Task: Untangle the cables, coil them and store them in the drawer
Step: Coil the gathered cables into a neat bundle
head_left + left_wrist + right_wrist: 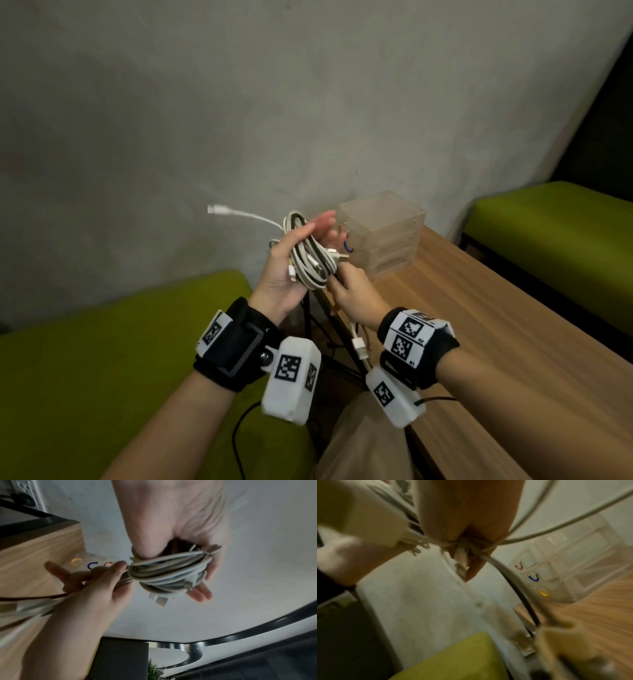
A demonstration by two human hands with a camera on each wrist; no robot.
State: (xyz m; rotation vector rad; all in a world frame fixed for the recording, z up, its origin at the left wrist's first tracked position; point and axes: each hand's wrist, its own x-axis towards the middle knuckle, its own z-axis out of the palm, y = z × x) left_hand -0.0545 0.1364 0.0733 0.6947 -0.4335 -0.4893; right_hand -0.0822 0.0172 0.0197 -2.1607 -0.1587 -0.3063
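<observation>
A bundle of white and grey cables [310, 263] lies across my raised left hand [284, 274], whose thumb curls over it; one white plug end [214, 209] sticks out to the upper left. In the left wrist view the coil [168, 573] sits under the thumb of my left hand [164, 524]. My right hand [352, 291] is just below and right of the bundle, pinching loose strands that hang down to a white USB plug [358, 344]. My right hand [106, 585] touches the coil's side. The clear drawer unit [383, 233] stands behind, drawers closed.
The drawer unit [565, 563] has red, blue and yellow handles and rests on the wooden table [496, 342] against the grey wall. Green benches stand at the left [102, 359] and far right [555, 233]. Black legs and wires [329, 325] hang below my hands.
</observation>
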